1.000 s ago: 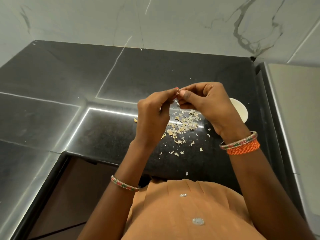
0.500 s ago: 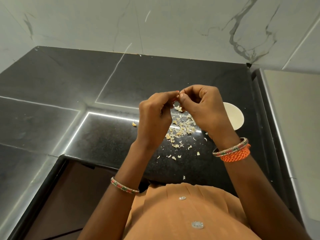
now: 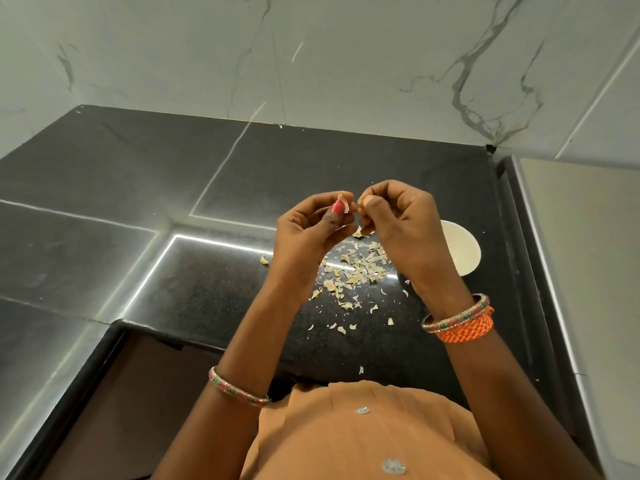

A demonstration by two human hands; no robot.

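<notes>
At mid-frame the left hand (image 3: 308, 230) pinches a small pale clove (image 3: 342, 199) between thumb and forefinger. Its tip pokes upward, but its long axis is too hidden to tell. Just right, the right hand (image 3: 405, 226) pinches a flake (image 3: 360, 201). Below, peels (image 3: 356, 271) litter the black counter (image 3: 207, 289). A white bowl (image 3: 464, 247) sits at right, with a marble wall (image 3: 346, 57) above.

My black speckled stone countertop (image 3: 311, 161): papery peel scraps (image 3: 356, 271) heaped at my twelve o'clock and thinning toward six, one stray scrap (image 3: 264, 260) at the heap's nine o'clock, a white bowl (image 3: 462, 247) near its two o'clock.
</notes>
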